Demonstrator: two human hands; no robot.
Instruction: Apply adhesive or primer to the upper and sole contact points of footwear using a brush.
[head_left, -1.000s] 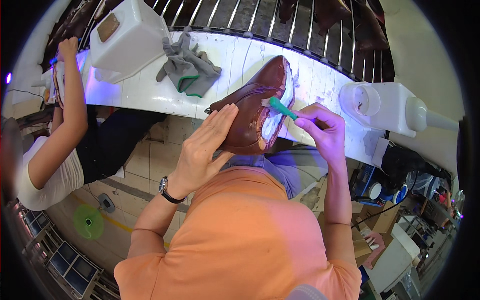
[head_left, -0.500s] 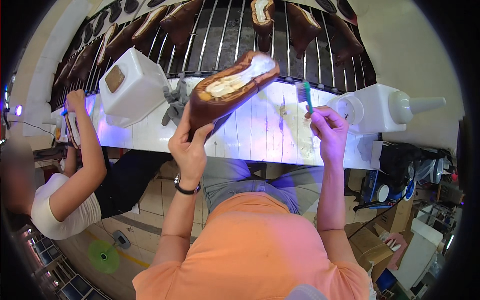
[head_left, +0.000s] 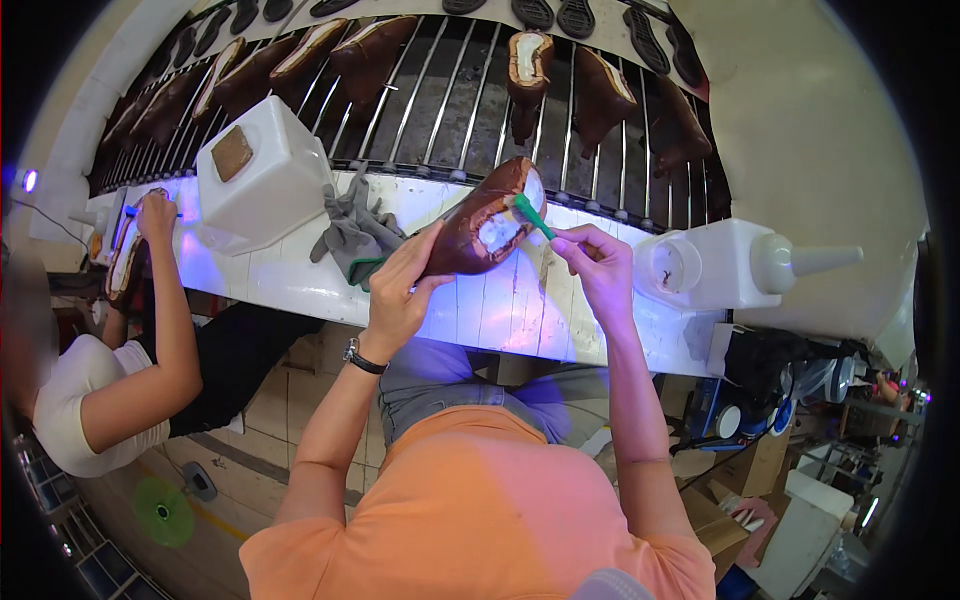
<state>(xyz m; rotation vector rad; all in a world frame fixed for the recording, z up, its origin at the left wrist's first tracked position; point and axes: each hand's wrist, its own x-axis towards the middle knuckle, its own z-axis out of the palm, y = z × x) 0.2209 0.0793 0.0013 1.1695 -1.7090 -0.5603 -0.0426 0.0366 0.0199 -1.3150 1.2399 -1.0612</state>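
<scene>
My left hand (head_left: 398, 292) grips a brown leather shoe upper (head_left: 462, 236) from its left side. The upper is tilted with its underside facing up, showing a pale insole framed by a folded leather edge. Between the fingers and thumb of my right hand (head_left: 600, 266) is a brush with a green handle (head_left: 533, 217). Its bristles touch or hover just over the underside; I cannot tell which. Crumpled grey gloves (head_left: 357, 228) lie on the white bench (head_left: 500, 325) beside the upper.
A large white plastic container (head_left: 265, 175) stands left; a white nozzle bottle (head_left: 735, 268) lies right. Behind the bench, more brown uppers (head_left: 528, 72) sit on a roller rack (head_left: 440, 110), with black outsoles (head_left: 645, 38) beyond. At left, a co-worker's hand (head_left: 157, 215) brushes another upper.
My right hand has brought the brush leftward onto or over the upper's underside. The upper has turned and moved lower, and the whole view has shifted slightly.
</scene>
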